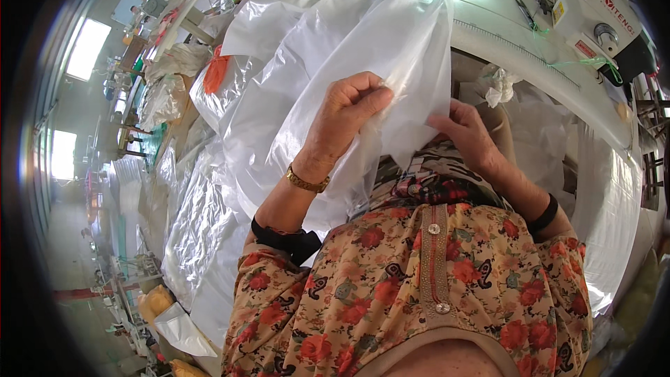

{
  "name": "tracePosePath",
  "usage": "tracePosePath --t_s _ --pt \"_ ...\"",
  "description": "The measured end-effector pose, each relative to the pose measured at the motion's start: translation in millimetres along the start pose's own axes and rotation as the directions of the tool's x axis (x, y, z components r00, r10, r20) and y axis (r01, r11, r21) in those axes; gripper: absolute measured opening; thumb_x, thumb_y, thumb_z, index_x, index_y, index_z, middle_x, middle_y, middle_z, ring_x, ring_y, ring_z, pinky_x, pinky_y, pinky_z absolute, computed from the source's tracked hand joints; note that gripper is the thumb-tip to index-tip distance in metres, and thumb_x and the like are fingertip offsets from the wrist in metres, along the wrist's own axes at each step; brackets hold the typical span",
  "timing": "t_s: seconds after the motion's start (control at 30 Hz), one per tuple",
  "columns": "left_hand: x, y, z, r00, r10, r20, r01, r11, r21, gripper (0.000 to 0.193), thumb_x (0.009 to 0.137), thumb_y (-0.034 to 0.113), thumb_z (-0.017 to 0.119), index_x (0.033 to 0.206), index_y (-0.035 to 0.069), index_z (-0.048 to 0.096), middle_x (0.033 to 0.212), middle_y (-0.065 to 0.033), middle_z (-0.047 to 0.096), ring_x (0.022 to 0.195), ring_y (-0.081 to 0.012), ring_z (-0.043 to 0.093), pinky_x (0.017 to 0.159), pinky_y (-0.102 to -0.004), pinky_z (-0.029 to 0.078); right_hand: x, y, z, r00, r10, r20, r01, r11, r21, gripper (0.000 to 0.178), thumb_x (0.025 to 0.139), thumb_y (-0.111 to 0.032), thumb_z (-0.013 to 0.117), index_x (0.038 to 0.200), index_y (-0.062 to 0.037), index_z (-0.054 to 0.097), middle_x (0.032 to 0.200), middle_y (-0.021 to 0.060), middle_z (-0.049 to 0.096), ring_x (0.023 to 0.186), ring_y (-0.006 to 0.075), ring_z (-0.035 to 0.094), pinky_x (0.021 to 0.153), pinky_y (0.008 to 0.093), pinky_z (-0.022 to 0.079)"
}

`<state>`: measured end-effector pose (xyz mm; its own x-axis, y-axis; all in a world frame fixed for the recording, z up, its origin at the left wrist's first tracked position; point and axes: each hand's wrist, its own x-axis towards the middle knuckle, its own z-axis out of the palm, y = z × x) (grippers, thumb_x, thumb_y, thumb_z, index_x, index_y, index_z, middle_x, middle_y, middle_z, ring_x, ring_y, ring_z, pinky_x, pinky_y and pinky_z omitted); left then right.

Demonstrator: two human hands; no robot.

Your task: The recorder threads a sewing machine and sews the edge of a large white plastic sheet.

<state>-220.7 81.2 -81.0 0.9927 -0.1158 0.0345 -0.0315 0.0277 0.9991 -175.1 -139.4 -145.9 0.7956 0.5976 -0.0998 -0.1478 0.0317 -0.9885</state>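
A large translucent white plastic sheet (328, 49) spreads from the sewing machine's lit end down over my lap, gathered in folds. My left hand (352, 108) is closed, thumb and bent fingers pinching a bunched fold of it. To the right, my right hand (469, 132) has its thumb and fingers at the sheet's lower right edge, pinching it; some of the fingertips are hidden by the plastic. Beyond both hands, the sheet runs up to the bright lamp of the white sewing machine (607, 0), where the glare hides the needle area.
A ruler strip (516, 52) runs along the machine table's front edge. Small thread snips (525, 14) and green thread (597, 61) lie on the table. A crumpled white bundle (499, 87) hangs below it. More shiny plastic (202, 216) is heaped at the left, beside an orange-red piece (216, 70).
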Motion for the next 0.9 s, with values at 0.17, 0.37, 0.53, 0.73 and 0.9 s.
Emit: tracePosePath --t_s 0.17,0.37,0.53,0.73,0.9 --pt "1.2 -5.8 3.1 0.999 -0.02 0.049 0.013 0.99 0.14 0.012 0.09 0.012 0.062 0.083 0.003 0.059 0.072 0.0079 0.051 0.067 0.0003 0.043 0.06 -0.0165 0.034 -3.6 8.4 16.4 0.952 0.302 0.043 -0.304 0.948 0.089 0.028 0.089 -0.018 0.054 0.108 0.0006 0.06 0.095 0.0054 0.064 0.082 0.0105 0.063 0.069 0.0239 0.051" --pt "5.0 -3.3 -14.0 1.0 0.01 0.024 -0.015 0.974 0.225 0.016 0.09 0.015 0.063 0.079 0.004 0.058 0.067 0.0088 0.049 0.061 0.0007 0.04 0.052 -0.0174 0.032 -2.3 63.2 -82.8 0.969 0.194 0.151 -0.005 0.631 -0.776 0.025 0.084 -0.022 0.056 0.098 -0.0019 0.062 0.084 0.007 0.063 0.067 0.0138 0.062 0.057 0.0259 0.05" --pt "3.7 -1.0 -16.1 1.0 0.005 0.029 -0.011 0.977 0.212 0.018 0.089 0.017 0.065 0.076 0.006 0.057 0.066 0.0097 0.047 0.06 0.0015 0.039 0.052 -0.0161 0.03 -9.2 74.4 -135.3 0.887 0.404 -0.226 -0.462 0.751 -0.472 0.016 0.085 -0.017 0.053 0.087 -0.0027 0.061 0.076 0.0052 0.062 0.065 0.0117 0.06 0.057 0.0251 0.05" --pt "5.6 12.1 1.1 0.997 0.007 0.078 -0.026 0.967 0.253 0.021 0.089 0.017 0.064 0.074 0.006 0.053 0.065 0.0105 0.041 0.058 0.0011 0.034 0.05 -0.0177 0.025 -31.6 38.1 -44.8 0.969 -0.089 -0.229 0.037 0.974 -0.222 0.006 0.087 -0.008 0.052 0.088 -0.0032 0.055 0.077 0.0038 0.058 0.07 0.0109 0.059 0.062 0.0242 0.047" --pt "5.8 17.2 3.0 0.996 0.044 0.083 -0.068 0.947 0.315 0.02 0.088 0.013 0.063 0.076 0.0 0.054 0.064 0.0073 0.042 0.06 -0.0017 0.035 0.05 -0.0205 0.03 -44.0 -39.9 9.9 0.971 -0.206 0.119 0.232 0.93 -0.284 0.01 0.088 -0.005 0.052 0.081 0.0005 0.048 0.073 0.0026 0.052 0.07 0.0078 0.055 0.064 0.0227 0.046"
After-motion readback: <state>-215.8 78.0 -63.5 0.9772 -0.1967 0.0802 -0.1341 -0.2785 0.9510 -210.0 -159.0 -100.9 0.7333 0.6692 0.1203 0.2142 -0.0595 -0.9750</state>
